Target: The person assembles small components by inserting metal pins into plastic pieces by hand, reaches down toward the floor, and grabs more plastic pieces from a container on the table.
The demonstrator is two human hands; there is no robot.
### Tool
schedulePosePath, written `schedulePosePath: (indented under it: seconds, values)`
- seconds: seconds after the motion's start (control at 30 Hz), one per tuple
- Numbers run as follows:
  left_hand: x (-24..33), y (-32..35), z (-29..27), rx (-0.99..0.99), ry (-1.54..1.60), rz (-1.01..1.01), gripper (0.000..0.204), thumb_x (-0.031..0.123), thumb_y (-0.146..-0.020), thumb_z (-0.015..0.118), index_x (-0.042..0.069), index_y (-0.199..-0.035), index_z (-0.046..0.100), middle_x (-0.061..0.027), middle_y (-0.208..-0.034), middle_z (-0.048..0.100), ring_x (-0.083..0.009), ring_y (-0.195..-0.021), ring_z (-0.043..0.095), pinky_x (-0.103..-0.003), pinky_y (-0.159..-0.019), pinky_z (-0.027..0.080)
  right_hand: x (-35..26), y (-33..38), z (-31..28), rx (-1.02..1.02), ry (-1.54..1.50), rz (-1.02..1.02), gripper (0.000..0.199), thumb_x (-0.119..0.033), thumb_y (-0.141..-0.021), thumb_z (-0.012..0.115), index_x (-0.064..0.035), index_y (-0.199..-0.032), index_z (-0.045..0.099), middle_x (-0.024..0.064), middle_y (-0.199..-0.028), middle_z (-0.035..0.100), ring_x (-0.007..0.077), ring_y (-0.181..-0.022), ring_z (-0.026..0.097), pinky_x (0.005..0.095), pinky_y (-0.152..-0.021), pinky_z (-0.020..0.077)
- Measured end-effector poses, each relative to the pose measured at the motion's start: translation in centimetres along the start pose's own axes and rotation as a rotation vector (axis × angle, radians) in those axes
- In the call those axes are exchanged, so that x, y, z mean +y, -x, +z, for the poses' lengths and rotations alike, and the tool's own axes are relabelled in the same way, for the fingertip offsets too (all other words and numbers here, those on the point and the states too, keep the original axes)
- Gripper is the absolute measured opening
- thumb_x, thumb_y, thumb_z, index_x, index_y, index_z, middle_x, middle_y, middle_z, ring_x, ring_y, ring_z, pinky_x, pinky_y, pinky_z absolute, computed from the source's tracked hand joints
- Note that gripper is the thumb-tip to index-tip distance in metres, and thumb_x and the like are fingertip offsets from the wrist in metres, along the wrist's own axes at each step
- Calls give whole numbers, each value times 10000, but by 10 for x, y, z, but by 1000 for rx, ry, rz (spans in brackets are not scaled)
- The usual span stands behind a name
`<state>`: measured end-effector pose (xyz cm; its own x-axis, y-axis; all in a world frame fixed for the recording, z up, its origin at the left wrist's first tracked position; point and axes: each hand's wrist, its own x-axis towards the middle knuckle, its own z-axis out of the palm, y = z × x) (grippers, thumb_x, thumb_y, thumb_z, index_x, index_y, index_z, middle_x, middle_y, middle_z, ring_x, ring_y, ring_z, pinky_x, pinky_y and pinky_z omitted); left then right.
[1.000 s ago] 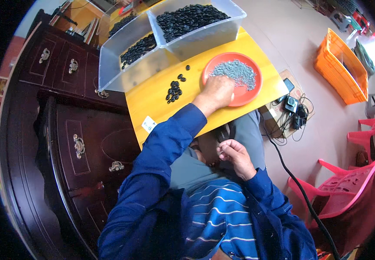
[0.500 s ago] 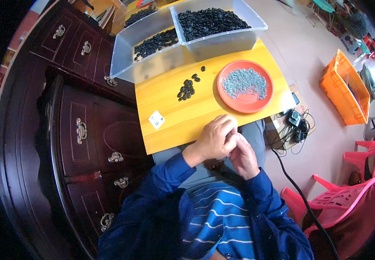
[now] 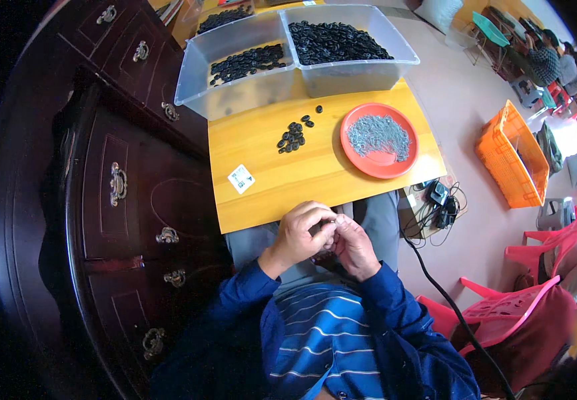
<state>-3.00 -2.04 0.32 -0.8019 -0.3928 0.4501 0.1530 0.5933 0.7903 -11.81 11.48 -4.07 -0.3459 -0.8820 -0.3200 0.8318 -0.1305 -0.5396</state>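
Observation:
My left hand (image 3: 302, 233) and my right hand (image 3: 355, 248) meet over my lap, just off the table's near edge. Both are closed, fingertips pinched together around something tiny that the fingers mostly hide. On the yellow table (image 3: 268, 207) beyond them lies a loose cluster of small black ring-shaped pieces (image 3: 293, 139). To the right of the cluster, a red plate (image 3: 382, 160) carries a heap of small silvery screw-like pins (image 3: 376, 133). A white square sticker (image 3: 241, 179) lies at the table's left side.
Two translucent bins, a left one (image 3: 235, 101) and a right one (image 3: 352, 79), hold many black pieces at the table's far side. Dark wooden drawers (image 3: 162, 200) stand close on the left. Rightward are a cable (image 3: 448, 287), an orange crate (image 3: 512, 160) and a pink chair (image 3: 502, 310).
Both hands, still together, have drawn back toward my body and a little left. The view has shifted slightly. The pieces on the table and the plate stay in place.

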Motion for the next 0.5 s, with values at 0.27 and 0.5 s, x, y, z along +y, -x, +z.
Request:
schedulePosePath:
  seconds: [0.27,0.5]
  values:
    - [-21,26,-31,90,66,-117,47,-10,-845,709,1,-876,674,-71,-827,679,-156,-726,647,-273,-676,511,7,-23,25,22,422,-138,217,-275,-1036,598,-88,-931,631,-30,-773,610,53,-704,542,216,-651,443]
    - [-39,39,-61,300,281,-417,75,75,-933,686,14,-894,667,-7,-815,665,-77,-733,615,-248,-676,505,4,-72,55,-33,597,-130,233,-266,-1044,578,-68,-929,620,-32,-800,586,68,-726,548,229,-690,460]
